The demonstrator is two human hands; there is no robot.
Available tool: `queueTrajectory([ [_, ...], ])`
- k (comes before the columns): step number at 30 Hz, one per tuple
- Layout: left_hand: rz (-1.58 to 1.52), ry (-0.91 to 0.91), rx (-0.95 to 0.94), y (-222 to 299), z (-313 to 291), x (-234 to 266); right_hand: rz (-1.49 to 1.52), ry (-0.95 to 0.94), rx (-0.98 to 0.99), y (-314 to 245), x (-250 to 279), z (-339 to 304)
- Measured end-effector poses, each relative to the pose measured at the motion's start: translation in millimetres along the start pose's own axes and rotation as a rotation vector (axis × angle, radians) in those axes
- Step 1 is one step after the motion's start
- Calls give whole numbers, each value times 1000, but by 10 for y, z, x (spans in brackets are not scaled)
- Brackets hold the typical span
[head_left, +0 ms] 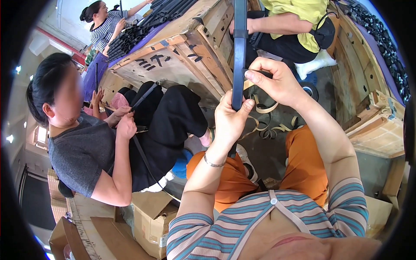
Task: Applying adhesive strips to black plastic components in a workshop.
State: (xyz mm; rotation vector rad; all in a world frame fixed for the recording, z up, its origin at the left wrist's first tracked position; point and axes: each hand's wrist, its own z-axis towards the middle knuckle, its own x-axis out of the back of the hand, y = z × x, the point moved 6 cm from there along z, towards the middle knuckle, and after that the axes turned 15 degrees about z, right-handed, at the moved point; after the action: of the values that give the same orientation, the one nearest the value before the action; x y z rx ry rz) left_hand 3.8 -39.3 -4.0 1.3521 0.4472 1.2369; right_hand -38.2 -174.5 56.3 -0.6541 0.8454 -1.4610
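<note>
The person holds a long dark strip (pixel 239 52) upright in front of the chest, so its face turns toward the eyes. The left hand (pixel 229 119) wraps its lower part, fingers closed around it to steady it. The right hand (pixel 277 82) pinches a thin piece at the strip's edge between thumb and forefinger. Pale curled tape offcuts (pixel 268 125) lie on the floor below, between the orange-clad knees

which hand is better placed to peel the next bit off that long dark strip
Right, probably. The right hand already pinches the dark strip at its edge with fingertips, while the left hand grips it lower, steadying it.
</note>
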Motion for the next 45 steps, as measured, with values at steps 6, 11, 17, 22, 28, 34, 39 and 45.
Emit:
queueTrajectory([
  [6,6,-2,-9,14,-3,11,-11,-8,-3,34,-4,-2],
  [11,-33,-25,12,4,-26,-10,-50,-8,-12,62,-15,8],
  [17,62,20,-83,74,-41,10,-60,30,-134,100,-5,-2],
  [22,-48,-39,-16,92,-90,-24,-89,101,-110,48,-25,-30],
  [28,-118,-123,40,102,-114,-108,-87,137,6,-53,-24,-37],
  [34,-188,-90,26,112,-89,-105,-9,114,-70,47,-27,-39],
  [39,-112,-51,30,47,-42,-34,-124,101,-29,24,-27,-22],
  [45,133,99,-119,82,-44,50,-111,58,80,-162,-120,-86],
])
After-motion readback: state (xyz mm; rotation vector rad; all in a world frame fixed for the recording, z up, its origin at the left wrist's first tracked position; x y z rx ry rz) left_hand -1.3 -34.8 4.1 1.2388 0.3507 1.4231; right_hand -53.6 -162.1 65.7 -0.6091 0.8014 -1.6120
